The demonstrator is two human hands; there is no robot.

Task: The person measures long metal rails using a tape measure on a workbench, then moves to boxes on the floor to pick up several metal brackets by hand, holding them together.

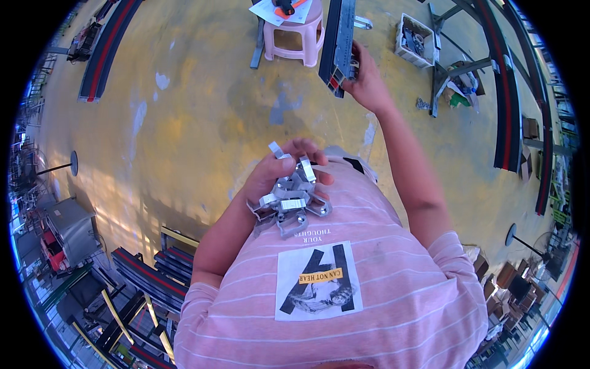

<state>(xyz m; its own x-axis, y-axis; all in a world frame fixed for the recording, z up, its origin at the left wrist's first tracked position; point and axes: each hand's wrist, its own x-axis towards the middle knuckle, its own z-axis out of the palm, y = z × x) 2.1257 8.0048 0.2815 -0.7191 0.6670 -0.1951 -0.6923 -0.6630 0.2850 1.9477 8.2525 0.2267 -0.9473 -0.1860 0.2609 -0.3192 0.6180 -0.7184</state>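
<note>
My left hand (278, 167) is closed around several small silver metal brackets (294, 200), bunched together in front of my shirt. They look like bent clips, some with bolt heads showing. My right arm reaches forward, and my right hand (367, 83) is at the near end of a long dark metal profile (338, 46) with a red strip inside its end. The fingers curl at the profile's right side around a small metal piece (354, 66), mostly hidden by the hand. Farther along the same side, another silver bracket (363, 23) sticks out.
A pink plastic stool (295, 40) with papers and an orange-and-black tool (286, 8) stands left of the profile. A white crate (415, 40) of parts sits on the floor at right, beside a metal stand (437, 77). More dark profiles with red stripes (507, 111) lie at both sides.
</note>
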